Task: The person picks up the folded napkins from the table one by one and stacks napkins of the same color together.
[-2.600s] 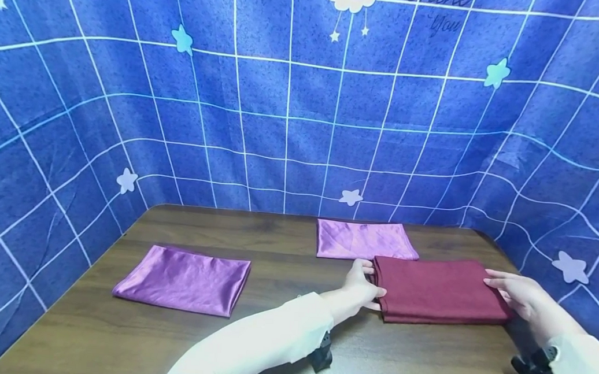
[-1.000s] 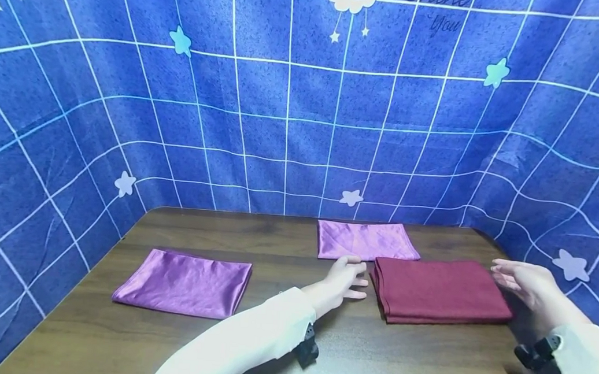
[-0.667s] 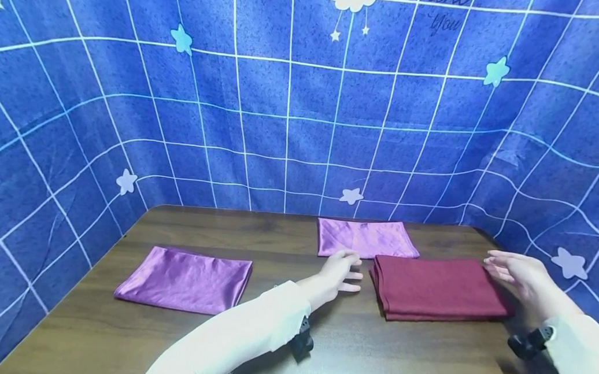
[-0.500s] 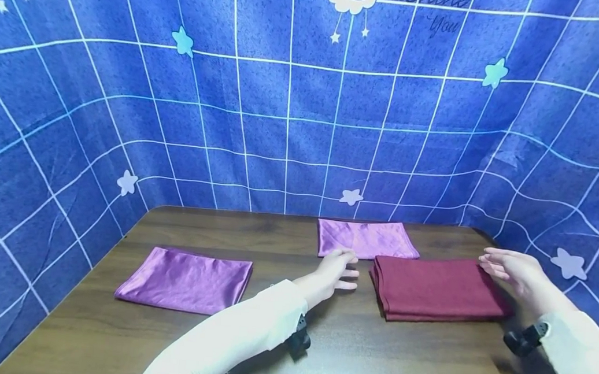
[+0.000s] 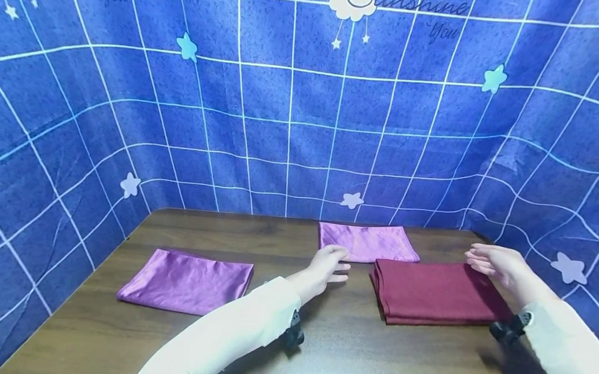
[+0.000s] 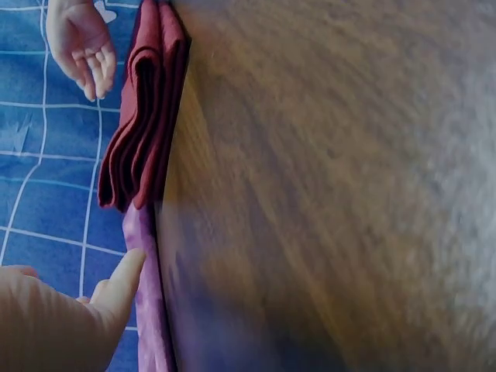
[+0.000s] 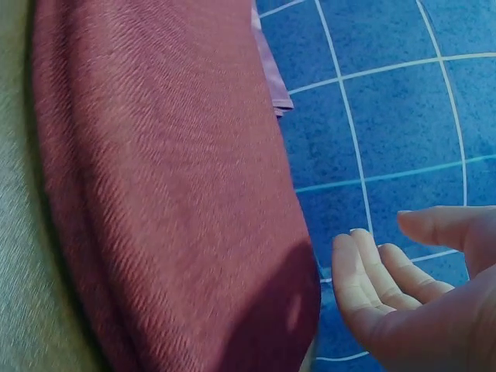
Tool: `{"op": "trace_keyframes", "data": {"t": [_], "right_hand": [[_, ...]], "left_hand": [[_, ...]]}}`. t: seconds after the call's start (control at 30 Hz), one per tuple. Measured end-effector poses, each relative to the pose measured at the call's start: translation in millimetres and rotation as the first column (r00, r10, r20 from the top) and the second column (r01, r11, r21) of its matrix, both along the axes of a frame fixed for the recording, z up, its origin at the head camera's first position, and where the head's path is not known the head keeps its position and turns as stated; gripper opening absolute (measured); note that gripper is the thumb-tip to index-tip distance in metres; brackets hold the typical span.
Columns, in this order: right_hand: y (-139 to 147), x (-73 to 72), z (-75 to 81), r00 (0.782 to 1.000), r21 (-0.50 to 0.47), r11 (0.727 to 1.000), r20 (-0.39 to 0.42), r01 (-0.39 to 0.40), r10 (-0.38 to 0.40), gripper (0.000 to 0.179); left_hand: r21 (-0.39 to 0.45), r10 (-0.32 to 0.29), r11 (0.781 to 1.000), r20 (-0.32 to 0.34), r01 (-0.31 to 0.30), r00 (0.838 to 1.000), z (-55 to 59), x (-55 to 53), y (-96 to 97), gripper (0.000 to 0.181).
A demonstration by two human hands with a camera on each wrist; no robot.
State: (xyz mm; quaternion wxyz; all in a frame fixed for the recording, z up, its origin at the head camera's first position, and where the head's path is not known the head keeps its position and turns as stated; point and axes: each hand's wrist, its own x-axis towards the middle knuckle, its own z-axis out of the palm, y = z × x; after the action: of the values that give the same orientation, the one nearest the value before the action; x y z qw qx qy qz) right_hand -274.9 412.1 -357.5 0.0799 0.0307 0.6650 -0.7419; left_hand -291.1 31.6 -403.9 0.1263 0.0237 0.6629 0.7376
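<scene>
A dark red folded cloth (image 5: 438, 294) lies flat on the right side of the table, its layered fold edge showing in the left wrist view. My left hand (image 5: 322, 270) hovers to the left of it, fingers relaxed and holding nothing. Just behind that hand is a light purple satin cloth (image 5: 374, 242), folded, partly overlapped by the hand in the head view. My right hand (image 5: 499, 269) is over the far right corner of the red cloth, palm facing inward. Its fingers (image 7: 372, 271) are loosely bent around nothing.
Another folded purple satin cloth (image 5: 188, 282) lies on the left of the wooden table (image 5: 371, 360). A blue curtain (image 5: 262, 120) with white grid lines and stars surrounds the table's back and sides.
Earlier both hands gripped the red cloth's two ends. They let go; the left hand has drawn away leftward, and the right hand has risen and shifted inward. The cloths stay in place.
</scene>
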Motion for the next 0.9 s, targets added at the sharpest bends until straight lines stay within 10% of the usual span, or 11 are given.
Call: {"op": "trace_keyframes", "data": {"t": [0.9], "right_hand": [[-21.4, -27.9, -10.2, 0.991, -0.084, 0.996, 0.123, -0.039, 0.050, 0.023]], "left_hand": [[-0.088, 0.253, 0.958, -0.188, -0.273, 0.949, -1.2, -21.2, -9.0, 0.046]]}}
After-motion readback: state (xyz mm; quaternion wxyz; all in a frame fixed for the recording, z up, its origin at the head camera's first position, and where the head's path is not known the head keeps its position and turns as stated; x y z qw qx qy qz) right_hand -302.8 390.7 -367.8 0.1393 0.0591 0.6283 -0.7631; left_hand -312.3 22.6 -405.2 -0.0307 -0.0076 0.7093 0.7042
